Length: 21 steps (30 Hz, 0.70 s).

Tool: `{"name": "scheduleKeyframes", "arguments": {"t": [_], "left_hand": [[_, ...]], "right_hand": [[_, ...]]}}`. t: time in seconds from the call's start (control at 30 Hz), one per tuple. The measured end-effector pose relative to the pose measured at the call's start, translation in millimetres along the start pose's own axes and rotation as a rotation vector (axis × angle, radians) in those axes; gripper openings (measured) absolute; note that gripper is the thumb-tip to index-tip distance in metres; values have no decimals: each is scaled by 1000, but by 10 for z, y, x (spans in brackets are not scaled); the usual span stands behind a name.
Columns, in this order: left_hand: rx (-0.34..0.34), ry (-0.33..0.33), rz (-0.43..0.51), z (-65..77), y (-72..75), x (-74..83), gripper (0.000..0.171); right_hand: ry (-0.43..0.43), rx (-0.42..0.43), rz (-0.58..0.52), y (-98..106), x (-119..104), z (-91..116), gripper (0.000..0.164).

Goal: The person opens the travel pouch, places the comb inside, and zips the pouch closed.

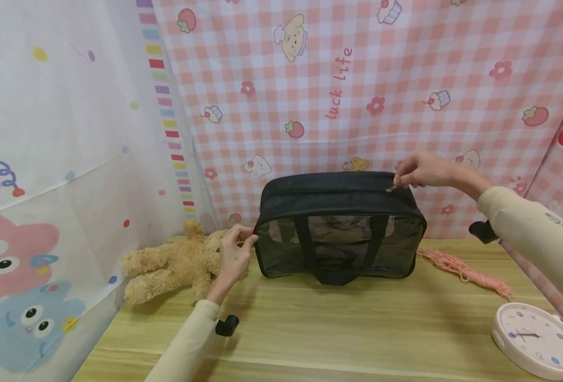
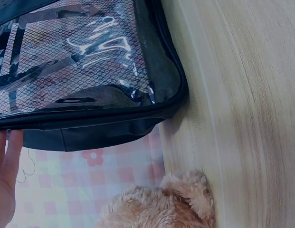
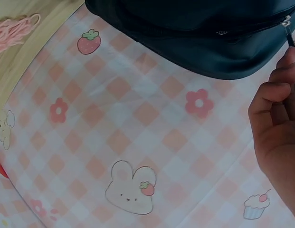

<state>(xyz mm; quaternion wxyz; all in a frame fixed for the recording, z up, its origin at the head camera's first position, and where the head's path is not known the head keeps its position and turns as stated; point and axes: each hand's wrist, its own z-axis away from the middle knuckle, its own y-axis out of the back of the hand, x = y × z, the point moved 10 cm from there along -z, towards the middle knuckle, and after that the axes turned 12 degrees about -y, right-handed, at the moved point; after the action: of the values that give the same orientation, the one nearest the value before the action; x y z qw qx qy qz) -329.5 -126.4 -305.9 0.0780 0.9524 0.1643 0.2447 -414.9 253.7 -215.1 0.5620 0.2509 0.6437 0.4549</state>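
Note:
A black bag [image 1: 338, 204] with clear front panel and black straps stands upright on the table. At its upper left edge, my left hand [image 1: 235, 252] pinches the side of the bag between thumb and fingers. The left wrist view shows those fingertips [image 2: 13, 142] right at the dark piping. My right hand [image 1: 424, 170] is at the top right of the bag, thumb and curled fingers pinching a metal zipper pull [image 3: 290, 35]. The zipper runs along the bag's top and shows in the right wrist view [image 3: 223, 32]. Mesh shows behind the clear panel.
A brown teddy bear [image 1: 181, 260] lies left of the bag, beside my left hand. To the right lie a bundle of pink cord [image 1: 467, 271] and a round pale clock [image 1: 539, 339]. A pink checked cloth [image 1: 338, 79] hangs close behind the table [image 1: 338, 334].

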Motion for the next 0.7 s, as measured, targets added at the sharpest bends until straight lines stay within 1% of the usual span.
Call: {"name": "scheduleKeyframes", "arguments": {"t": [0.2, 0.4, 0.57, 0.7], "left_hand": [[-4, 0, -2, 4, 1, -9, 6], [8, 13, -21, 33, 60, -13, 7], [-17, 27, -11, 43, 26, -26, 7], [-12, 20, -2, 16, -1, -26, 7]], "right_hand": [[-2, 8, 19, 25, 139, 83, 17], [-51, 1, 9, -41, 354, 125, 22], [-54, 9, -8, -68, 503, 197, 21], [-45, 26, -18, -30, 552, 228, 22]]}}
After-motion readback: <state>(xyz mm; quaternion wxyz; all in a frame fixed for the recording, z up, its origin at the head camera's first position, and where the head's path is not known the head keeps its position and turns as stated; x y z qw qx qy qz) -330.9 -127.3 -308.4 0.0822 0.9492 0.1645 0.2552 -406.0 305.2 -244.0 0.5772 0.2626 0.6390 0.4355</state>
